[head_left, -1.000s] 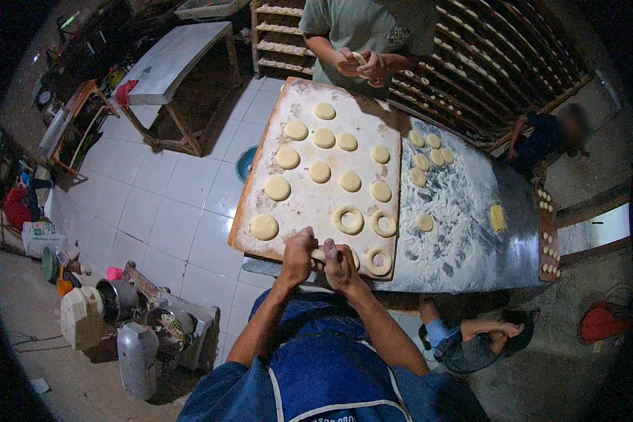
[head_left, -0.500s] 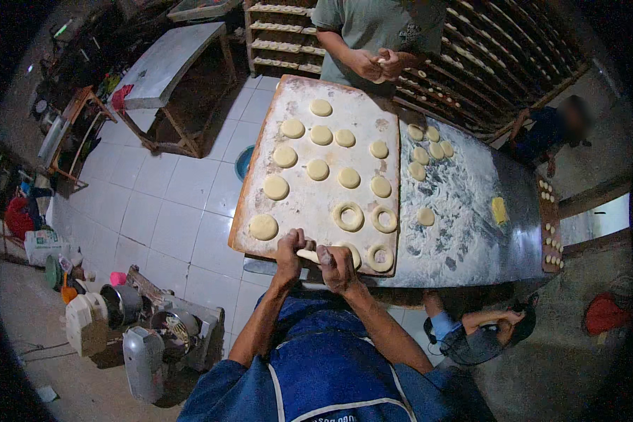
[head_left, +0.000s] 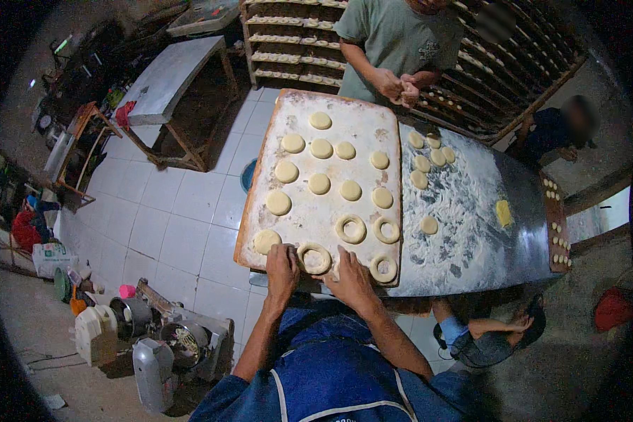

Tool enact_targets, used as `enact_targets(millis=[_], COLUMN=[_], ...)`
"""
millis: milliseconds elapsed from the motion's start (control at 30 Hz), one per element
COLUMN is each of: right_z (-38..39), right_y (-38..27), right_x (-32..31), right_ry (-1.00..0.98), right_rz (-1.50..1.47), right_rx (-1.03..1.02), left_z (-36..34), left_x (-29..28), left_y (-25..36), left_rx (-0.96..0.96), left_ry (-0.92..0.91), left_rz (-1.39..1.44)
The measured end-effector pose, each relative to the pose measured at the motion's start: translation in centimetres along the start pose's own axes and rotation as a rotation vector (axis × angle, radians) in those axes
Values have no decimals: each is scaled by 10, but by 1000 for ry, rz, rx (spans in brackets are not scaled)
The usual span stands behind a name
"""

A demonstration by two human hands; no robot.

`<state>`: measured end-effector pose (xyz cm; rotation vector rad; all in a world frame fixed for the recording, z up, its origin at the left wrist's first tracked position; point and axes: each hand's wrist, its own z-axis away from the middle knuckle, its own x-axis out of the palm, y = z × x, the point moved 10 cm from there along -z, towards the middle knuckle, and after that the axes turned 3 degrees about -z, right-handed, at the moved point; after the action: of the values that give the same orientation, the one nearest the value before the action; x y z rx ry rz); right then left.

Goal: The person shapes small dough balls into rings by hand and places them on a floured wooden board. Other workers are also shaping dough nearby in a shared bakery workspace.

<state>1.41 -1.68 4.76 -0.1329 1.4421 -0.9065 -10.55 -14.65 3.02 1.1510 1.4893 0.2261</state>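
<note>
A pale dough ring (head_left: 314, 269) lies on the floured wooden board (head_left: 288, 225) between my two hands. My left hand (head_left: 282, 271) is open at the ring's left side, its fingertips beside a flat dough round (head_left: 266, 242). To the ring's right, my right hand (head_left: 352, 278) is open, fingers apart, thumb reaching toward the ring. Neither hand appears to hold anything. Three more rings sit at the board's near right, among them an upper one (head_left: 350, 240) and one (head_left: 383, 278) by the right hand. Several unpierced dough rounds (head_left: 319, 184) are spread farther up the board.
A flour-dusted metal table (head_left: 457, 246) carries more dough rounds (head_left: 429, 225) and a yellow block (head_left: 503, 212). Across the board stands a person (head_left: 401, 49), hands together. Another person (head_left: 489, 334) sits at the near right. Racks (head_left: 295, 39) of dough stand behind; mixers (head_left: 155, 373) are at lower left.
Dough that was gripped between my hands now lies as a ring on the board. My hands have parted and their fingers have opened. The view has shifted slightly.
</note>
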Motion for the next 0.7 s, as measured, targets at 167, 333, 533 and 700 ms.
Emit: enact_targets(millis=[167, 333, 533, 700], right_z=[-32, -111, -176, -161], right_y=[-18, -60, -99, -99], right_x=[-9, 3, 50, 40], right_ry=[-12, 77, 337, -305], right_rz=[-88, -88, 272, -126], right_rx=[-98, -361, -639, -59], left_z=[0, 1, -30, -29], left_x=[5, 3, -38, -27], left_y=[18, 15, 8, -46], left_rx=[39, 22, -12, -78], left_ry=[-43, -11, 135, -37], left_rz=[-56, 49, -392, -387])
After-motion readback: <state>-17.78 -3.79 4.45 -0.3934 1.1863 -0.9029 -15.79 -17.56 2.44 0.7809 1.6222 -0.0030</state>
